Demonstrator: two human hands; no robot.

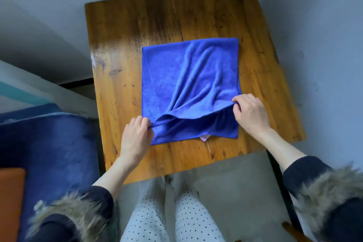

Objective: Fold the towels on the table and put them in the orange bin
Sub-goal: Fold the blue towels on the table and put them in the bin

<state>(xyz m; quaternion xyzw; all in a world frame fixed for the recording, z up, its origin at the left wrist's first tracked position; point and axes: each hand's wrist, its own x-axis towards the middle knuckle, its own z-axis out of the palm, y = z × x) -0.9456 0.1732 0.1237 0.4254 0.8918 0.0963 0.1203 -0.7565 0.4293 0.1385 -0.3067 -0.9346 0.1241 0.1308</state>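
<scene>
A blue towel (188,76) lies on the wooden table (121,45), folded over on itself with its upper layer lifted at the near edge. My left hand (135,137) pinches the near left corner of that upper layer. My right hand (251,114) pinches the near right corner, held a little higher off the table. A small pink scrap (204,138) peeks out from under the towel's near edge. The orange bin (10,202) shows at the bottom left edge, mostly out of frame.
A dark blue sofa or cushion (49,143) stands left of the table, beside the bin. My legs in dotted trousers (172,212) are below the table's near edge. A grey floor surrounds the table, and a dark rail (280,182) runs at the right.
</scene>
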